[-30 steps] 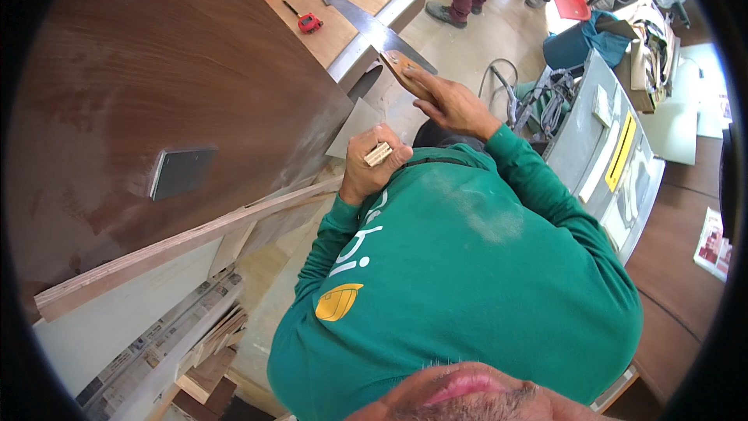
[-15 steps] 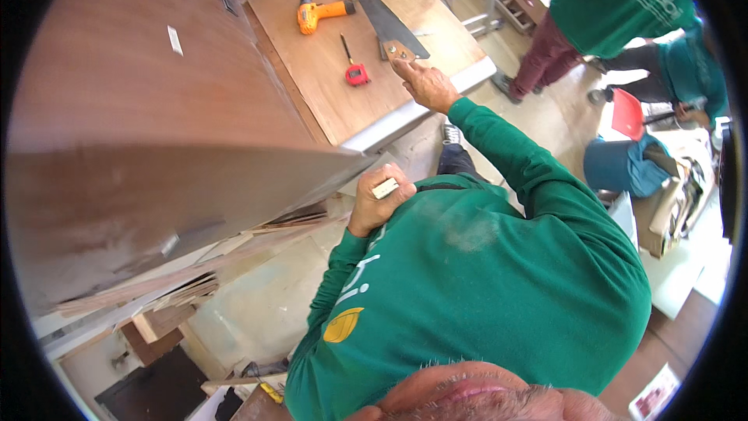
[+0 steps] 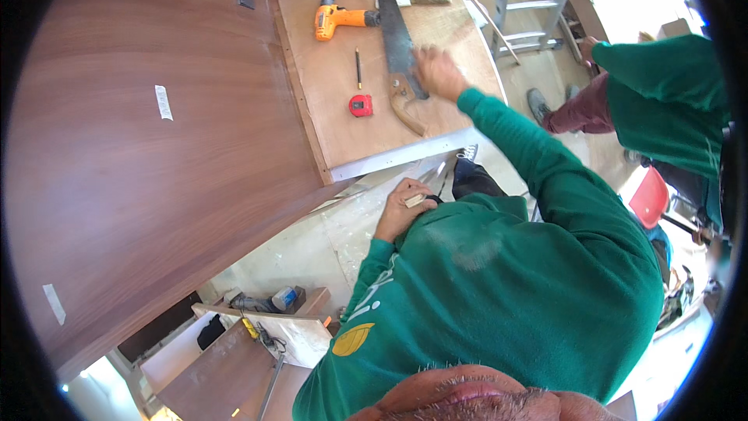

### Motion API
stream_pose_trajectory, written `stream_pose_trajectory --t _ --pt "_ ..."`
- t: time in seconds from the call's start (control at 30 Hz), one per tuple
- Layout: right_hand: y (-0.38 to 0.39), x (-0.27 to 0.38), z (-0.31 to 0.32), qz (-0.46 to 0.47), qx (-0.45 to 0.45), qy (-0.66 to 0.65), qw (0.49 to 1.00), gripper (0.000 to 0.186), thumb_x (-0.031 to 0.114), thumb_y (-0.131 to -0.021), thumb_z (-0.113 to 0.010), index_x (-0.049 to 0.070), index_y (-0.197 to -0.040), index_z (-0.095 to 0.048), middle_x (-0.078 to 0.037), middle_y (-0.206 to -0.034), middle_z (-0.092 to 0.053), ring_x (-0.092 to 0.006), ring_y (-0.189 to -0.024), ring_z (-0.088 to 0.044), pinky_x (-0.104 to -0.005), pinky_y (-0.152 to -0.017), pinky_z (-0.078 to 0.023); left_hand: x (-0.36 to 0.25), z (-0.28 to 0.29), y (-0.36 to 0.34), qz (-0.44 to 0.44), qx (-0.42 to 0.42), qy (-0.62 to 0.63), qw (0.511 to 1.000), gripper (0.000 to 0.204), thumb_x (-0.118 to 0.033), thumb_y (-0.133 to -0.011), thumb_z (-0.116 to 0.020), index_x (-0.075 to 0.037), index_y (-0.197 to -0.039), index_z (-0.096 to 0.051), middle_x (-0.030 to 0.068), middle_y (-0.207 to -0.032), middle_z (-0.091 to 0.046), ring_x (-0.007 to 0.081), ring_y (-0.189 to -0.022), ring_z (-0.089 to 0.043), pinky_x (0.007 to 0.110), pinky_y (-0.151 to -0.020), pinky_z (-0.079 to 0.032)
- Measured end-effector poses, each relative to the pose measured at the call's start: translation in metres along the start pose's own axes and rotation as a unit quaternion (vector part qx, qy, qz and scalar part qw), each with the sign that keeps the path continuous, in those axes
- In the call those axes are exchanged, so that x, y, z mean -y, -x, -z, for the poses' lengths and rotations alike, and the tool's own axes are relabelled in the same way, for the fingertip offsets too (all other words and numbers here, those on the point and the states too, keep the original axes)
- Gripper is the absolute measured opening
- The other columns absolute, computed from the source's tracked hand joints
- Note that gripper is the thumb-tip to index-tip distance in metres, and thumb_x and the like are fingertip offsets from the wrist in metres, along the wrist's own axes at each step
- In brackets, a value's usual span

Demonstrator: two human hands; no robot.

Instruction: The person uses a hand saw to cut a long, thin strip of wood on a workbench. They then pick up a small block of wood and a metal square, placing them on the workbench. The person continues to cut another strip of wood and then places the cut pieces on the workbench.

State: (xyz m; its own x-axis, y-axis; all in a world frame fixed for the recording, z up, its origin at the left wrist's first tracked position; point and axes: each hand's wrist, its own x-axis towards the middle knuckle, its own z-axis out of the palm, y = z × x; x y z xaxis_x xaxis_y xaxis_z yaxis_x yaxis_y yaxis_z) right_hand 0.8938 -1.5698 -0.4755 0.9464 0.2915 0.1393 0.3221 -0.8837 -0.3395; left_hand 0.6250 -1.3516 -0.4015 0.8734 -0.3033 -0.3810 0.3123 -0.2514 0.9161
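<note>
My right hand (image 3: pixel 439 72), motion-blurred, is just beside the blade of a handsaw (image 3: pixel 393 35) lying on the light plywood top (image 3: pixel 319 78); its wooden handle (image 3: pixel 409 113) rests there. Whether those fingers hold anything is unclear. My left hand (image 3: pixel 397 214), at my belly, grips a small pale wooden piece (image 3: pixel 414 201). Around the saw lie an orange drill (image 3: pixel 335 22), a pencil (image 3: pixel 358 68), a red tape measure (image 3: pixel 360 105) and a tool with a long wrapped handle (image 3: pixel 428 0).
A large brown panel (image 3: pixel 171 171) fills the left. An aluminium ladder (image 3: pixel 531 5) stands top right, near a co-worker (image 3: pixel 654 93). A red dustpan (image 3: pixel 647 199) shows at right. Boards and power cords (image 3: pixel 269 339) lie lower left.
The saw, formerly in my right hand, now lies on the plywood, and that hand is at its blade. My view has swung round; the co-worker appears further right. My left hand still holds the piece.
</note>
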Motion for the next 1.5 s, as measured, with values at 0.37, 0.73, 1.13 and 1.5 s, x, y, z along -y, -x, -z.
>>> stream_pose_trajectory --t 0.37,0.73,1.13,1.5 --pt "-0.171 -0.114 -0.029 -0.084 0.138 -0.003 0.987 0.046 0.025 -0.105 -0.062 -0.001 -0.142 -0.059 -0.026 -0.148 -0.061 -0.0422 -0.133 -0.065 -0.0548 -0.103 -0.058 0.009 -0.037 -0.049 0.004 -0.072 -0.056 0.996 0.043 -0.031 -0.085 -0.092 -0.004 -0.117 -0.082 0.0087 -0.109 -0.069 0.0272 -0.111 -0.068 0.039 -0.099 -0.054" --pt "-0.063 -0.100 -0.058 -0.276 -0.032 -0.233 0.932 0.059 0.028 -0.097 -0.069 -0.020 -0.126 -0.050 -0.045 -0.111 -0.069 -0.0558 -0.109 -0.071 -0.0569 -0.095 -0.059 -0.012 0.010 -0.068 -0.023 -0.028 -0.200 0.979 0.097 -0.034 -0.076 -0.097 -0.012 -0.160 -0.053 0.0158 -0.133 -0.069 0.0367 -0.127 -0.064 0.044 -0.111 -0.050" --pt "0.117 0.067 0.121 -0.069 0.087 -0.373 0.921 0.048 0.020 -0.102 -0.071 -0.005 -0.138 -0.051 -0.030 -0.098 -0.071 -0.0442 -0.091 -0.074 -0.0511 -0.082 -0.056 -0.068 0.050 -0.149 -0.034 -0.121 0.129 0.984 0.066 -0.047 -0.109 -0.067 0.004 -0.148 -0.053 0.0187 -0.131 -0.070 0.0271 -0.113 -0.071 0.042 -0.097 -0.056" --pt "0.253 0.066 0.146 -0.312 0.120 -0.421 0.843 0.040 0.026 -0.112 -0.059 0.000 -0.143 -0.057 -0.012 -0.088 -0.067 -0.0201 -0.083 -0.066 -0.0359 -0.075 -0.054 -0.014 0.154 -0.316 0.035 -0.188 -0.003 0.982 0.065 -0.045 -0.101 -0.077 0.010 -0.129 -0.059 0.0190 -0.106 -0.076 0.0252 -0.096 -0.074 0.042 -0.081 -0.058"
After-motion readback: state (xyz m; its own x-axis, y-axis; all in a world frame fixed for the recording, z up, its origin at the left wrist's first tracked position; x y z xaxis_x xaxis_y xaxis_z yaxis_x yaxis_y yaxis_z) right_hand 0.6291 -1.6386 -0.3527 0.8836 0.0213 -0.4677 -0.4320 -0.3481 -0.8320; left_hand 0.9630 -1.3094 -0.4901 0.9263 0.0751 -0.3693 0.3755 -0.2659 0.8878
